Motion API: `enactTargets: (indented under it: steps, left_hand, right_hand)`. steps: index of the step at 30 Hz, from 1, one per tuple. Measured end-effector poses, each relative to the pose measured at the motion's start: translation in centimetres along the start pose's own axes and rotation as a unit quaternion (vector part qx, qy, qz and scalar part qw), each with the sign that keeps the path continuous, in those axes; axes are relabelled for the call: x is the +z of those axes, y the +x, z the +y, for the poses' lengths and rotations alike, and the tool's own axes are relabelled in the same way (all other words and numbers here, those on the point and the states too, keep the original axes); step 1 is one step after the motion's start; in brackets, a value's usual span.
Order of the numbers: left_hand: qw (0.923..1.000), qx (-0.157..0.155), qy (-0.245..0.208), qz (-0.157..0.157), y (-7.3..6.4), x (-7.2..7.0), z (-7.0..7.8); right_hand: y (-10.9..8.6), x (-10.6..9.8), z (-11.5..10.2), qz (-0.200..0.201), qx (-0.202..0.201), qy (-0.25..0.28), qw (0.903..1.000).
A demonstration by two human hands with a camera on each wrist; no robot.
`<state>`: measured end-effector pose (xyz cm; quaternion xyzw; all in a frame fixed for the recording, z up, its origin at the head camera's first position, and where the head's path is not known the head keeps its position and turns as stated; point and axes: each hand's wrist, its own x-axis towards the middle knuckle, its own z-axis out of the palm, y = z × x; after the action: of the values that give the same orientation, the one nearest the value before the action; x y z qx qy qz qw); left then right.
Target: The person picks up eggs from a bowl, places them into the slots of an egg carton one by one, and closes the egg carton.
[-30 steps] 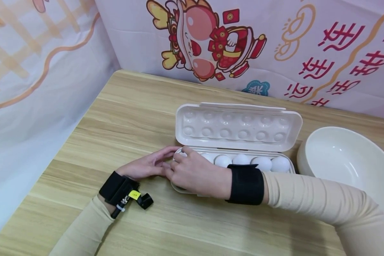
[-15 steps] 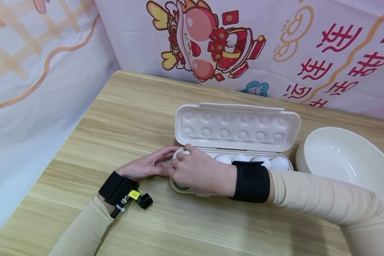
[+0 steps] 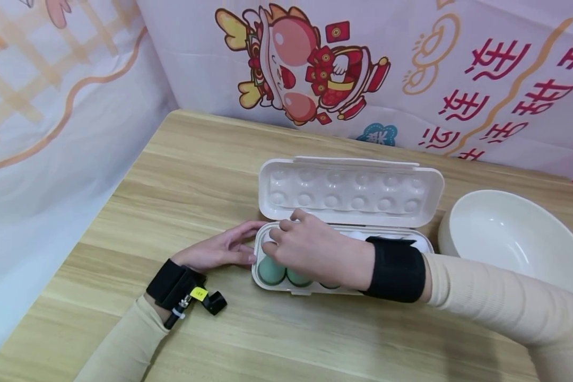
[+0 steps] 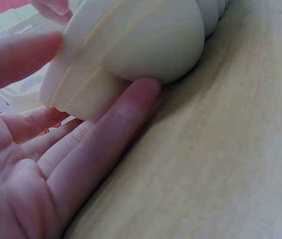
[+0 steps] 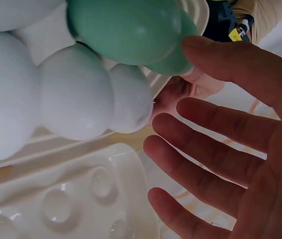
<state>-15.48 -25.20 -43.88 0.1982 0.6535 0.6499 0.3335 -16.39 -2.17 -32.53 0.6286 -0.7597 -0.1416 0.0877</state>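
Observation:
An egg box [image 3: 254, 273] of off-white plastic stands with its lid [image 3: 346, 185] tipped back. Green eggs [image 3: 271, 270] fill part of the front row, and white eggs [image 5: 76, 94] sit in the back row. My left hand [image 3: 219, 249] touches the box's left end, its fingertips [image 4: 143, 94] against the outer wall. Above the left part of the box, my right hand [image 3: 322, 252] has loosely extended fingers and holds nothing. Its thumb is close to a green egg in the right wrist view; whether they touch is unclear. The hand and wrist hide several eggs.
A large cream bowl [image 3: 506, 239] stands right of the box, behind the right forearm. Wood-grain tabletop [image 3: 248, 339] spreads in front and to the left. Printed cloth [image 3: 191, 63] hangs along the back and left side of the table.
My right hand has drawn back to the right from the box's left end, and green eggs in the front row now show. The left hand stays at the box.

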Motion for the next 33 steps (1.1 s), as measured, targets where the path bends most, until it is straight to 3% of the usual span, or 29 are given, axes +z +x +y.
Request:
enactTargets:
  steps: [8,14,21,29,33]
  left_hand:
    - [0.9999,-0.007,0.0,0.009,0.0,0.1,-0.1]
    - [0.9999,-0.005,0.003,0.009,0.1,0.2,-0.1]
    - [0.9999,0.002,0.011,0.008,0.0,0.3,-0.2]
    - [0.9999,0.012,0.004,0.001,0.0,0.3,0.0]
    - [0.9999,0.012,0.003,-0.001,0.1,0.3,-0.1]
  right_hand:
    - [-1.2,0.1,0.9,-0.045,0.031,0.029,0.9981]
    - [-2.8,-0.2,2.2,-0.048,0.054,0.047,0.9963]
    - [-4.5,-0.8,3.8,-0.089,0.094,0.059,0.9898]
    - [-6.4,-1.5,5.5,-0.047,0.115,0.042,0.9914]
    - [-7.1,-2.1,6.3,-0.047,0.124,0.05,0.9899]
